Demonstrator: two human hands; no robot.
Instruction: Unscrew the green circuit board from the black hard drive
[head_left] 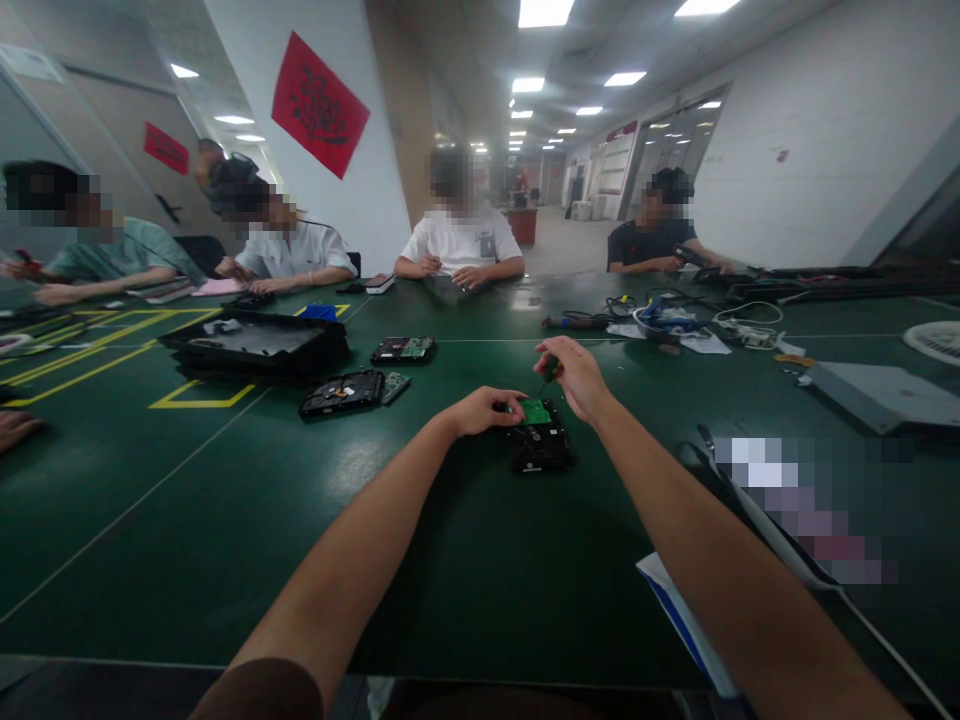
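Note:
A black hard drive [538, 448] lies on the green tabletop in front of me, with a green circuit board [535, 411] at its far end. The fingers of my left hand [484, 410] are closed on the drive's far left side, by the board. In my right hand [574, 375] is a screwdriver [552, 368] with a dark handle, gripped upright. Its thin shaft points down at the board; whether the tip touches a screw is too small to tell.
Left of my hands lie another opened drive [342, 393], a small board [395, 386] and a drive with a green board [403, 349]. A black tray [255, 340] stands behind them. Cables [664, 318] and a grey metal box [874, 392] are on the right. Several people sit across the table.

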